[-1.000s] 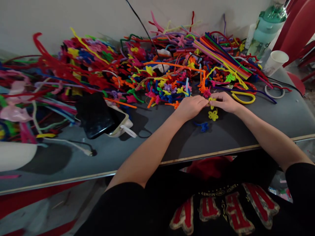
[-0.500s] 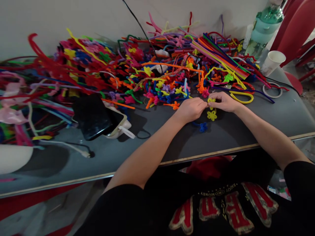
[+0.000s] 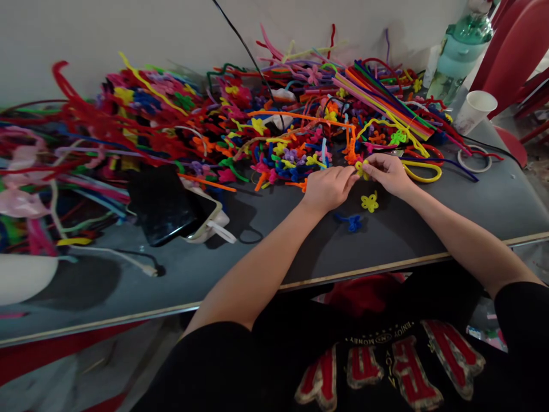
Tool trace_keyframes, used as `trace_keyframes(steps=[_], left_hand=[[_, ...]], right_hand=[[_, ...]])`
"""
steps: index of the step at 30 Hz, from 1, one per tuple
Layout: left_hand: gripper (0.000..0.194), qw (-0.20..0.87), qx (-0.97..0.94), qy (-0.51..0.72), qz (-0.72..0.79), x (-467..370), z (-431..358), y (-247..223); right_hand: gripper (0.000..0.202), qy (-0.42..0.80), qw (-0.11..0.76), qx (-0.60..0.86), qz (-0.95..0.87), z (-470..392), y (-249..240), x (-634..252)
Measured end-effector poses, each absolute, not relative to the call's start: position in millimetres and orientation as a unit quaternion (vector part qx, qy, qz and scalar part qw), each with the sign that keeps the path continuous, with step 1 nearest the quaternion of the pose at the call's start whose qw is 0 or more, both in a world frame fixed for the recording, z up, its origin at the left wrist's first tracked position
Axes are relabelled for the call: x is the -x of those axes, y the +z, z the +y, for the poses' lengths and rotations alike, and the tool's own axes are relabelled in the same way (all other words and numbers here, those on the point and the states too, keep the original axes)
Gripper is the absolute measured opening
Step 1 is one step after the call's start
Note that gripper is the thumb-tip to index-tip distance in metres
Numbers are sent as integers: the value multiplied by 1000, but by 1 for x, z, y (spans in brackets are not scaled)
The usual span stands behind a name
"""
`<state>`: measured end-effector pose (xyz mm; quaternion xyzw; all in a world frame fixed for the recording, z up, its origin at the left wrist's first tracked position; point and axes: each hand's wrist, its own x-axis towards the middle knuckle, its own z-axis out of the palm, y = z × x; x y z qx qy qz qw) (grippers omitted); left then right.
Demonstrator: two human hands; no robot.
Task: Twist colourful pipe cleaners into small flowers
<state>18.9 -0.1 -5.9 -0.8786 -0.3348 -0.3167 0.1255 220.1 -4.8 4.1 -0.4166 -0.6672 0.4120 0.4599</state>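
Between my two hands, a small yellow pipe-cleaner piece with looped shapes is pinched at both sides. The fingertips of my left hand close on its left side, while my right hand grips it from the right with thumb and fingers. Just below them on the grey table lies a yellow pipe-cleaner flower. A blue pipe-cleaner flower with a short stem rests nearer the table's front edge.
A heap of coloured pipe cleaners runs along the wall. Yellow-and-red-handled scissors, a tape ring, a paper cup and a green bottle stand or lie right; a black phone lies left.
The yellow piece in my hands has shifted slightly up and left, away from the yellow flower on the table. My right hand has moved up a little, and its fingers have changed position.
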Motion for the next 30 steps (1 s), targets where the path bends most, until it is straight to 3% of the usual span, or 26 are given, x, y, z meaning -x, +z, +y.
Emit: trace_keyframes(steps=[8, 17, 25, 30], left_hand=[[37, 192, 905, -293, -241, -15, 12, -5], [37, 187, 915, -287, -213, -11, 17, -6], [30, 227, 902, -288, -227, -15, 13, -5], [30, 214, 913, -280, -207, -17, 10, -2]], right_hand=[[43, 396, 353, 399, -748, -4, 8, -230], [39, 358, 365, 429, -745, -1, 4, -229], [41, 495, 325, 398, -701, -5, 12, -229], [33, 497, 320, 397, -701, -3, 11, -231]])
